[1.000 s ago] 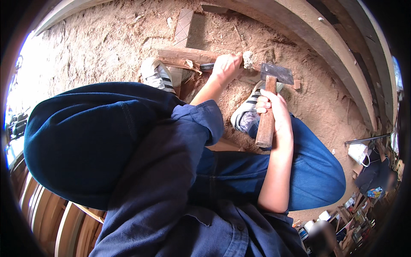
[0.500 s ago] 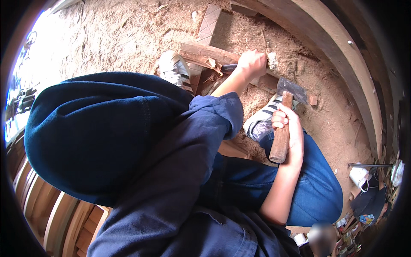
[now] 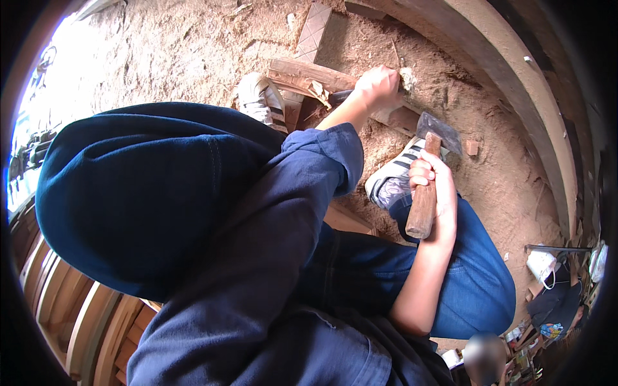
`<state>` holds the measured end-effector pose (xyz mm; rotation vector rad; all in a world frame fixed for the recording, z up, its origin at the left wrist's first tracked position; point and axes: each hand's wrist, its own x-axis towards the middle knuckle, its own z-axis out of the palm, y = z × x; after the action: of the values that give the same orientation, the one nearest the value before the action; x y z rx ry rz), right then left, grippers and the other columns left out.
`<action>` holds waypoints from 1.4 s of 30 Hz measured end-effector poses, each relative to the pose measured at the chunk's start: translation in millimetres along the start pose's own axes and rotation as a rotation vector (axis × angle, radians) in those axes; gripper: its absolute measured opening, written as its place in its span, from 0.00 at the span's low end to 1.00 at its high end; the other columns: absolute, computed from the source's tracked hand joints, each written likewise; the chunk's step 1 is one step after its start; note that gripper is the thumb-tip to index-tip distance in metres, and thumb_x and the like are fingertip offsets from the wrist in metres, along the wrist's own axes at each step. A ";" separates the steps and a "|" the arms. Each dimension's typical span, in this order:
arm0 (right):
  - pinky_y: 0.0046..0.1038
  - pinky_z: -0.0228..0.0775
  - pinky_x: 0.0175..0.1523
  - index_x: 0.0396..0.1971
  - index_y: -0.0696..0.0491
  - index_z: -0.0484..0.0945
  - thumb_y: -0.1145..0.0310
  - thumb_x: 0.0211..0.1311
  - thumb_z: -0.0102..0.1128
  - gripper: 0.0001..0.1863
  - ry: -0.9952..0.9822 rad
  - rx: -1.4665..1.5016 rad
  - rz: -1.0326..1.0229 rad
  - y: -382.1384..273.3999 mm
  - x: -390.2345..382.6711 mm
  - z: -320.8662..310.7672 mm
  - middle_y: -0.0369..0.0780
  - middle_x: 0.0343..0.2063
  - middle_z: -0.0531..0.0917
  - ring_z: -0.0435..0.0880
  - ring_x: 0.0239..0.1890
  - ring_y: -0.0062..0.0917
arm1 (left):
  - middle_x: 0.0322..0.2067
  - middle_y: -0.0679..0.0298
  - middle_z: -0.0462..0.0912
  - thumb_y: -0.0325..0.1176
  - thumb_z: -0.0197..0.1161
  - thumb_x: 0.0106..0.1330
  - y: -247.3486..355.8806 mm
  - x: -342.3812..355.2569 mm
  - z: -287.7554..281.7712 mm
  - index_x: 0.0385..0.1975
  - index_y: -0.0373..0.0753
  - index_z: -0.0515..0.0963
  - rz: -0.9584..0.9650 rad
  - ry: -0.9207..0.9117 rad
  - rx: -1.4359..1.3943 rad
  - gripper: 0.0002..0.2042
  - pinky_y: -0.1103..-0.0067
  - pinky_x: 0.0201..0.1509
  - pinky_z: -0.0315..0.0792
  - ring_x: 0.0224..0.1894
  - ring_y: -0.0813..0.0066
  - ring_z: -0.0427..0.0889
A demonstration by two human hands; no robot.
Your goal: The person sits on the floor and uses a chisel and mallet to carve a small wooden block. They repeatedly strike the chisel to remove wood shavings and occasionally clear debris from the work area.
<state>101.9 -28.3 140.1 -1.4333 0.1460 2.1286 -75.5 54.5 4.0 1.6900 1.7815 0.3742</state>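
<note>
Left hand (image 3: 378,89) grips a chisel-like tool (image 3: 340,98) at the near edge of the timber (image 3: 308,73); right hand (image 3: 441,179) grips the hammer (image 3: 424,202) near the timber's right end. Step: apparently tool positioning; striking would require alignment.

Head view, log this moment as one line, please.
left grip: closed on dark tool, near wooden beam | right grip: holding hammer

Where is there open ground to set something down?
Mostly bare: ground left of the patterned plank, beyond the left shoe; and between the small wood block and curved timbers. Crowded: around the wooden beam, hammer, left hand and right hand.
</note>
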 end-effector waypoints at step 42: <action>0.13 0.58 0.20 0.25 0.50 0.64 0.70 0.61 0.57 0.10 -0.077 0.165 -0.158 -4.4 -30.5 9.6 0.28 0.15 0.64 0.63 0.15 0.09 | 0.32 0.59 0.83 0.51 0.75 0.43 55.9 -12.4 13.1 0.35 0.35 0.79 0.349 -0.441 0.617 0.27 0.76 0.37 0.80 0.36 0.69 0.83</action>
<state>104.5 -32.7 172.0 -1.2252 0.1693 1.9903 -24.1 46.9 31.4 2.2942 1.3387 -0.4306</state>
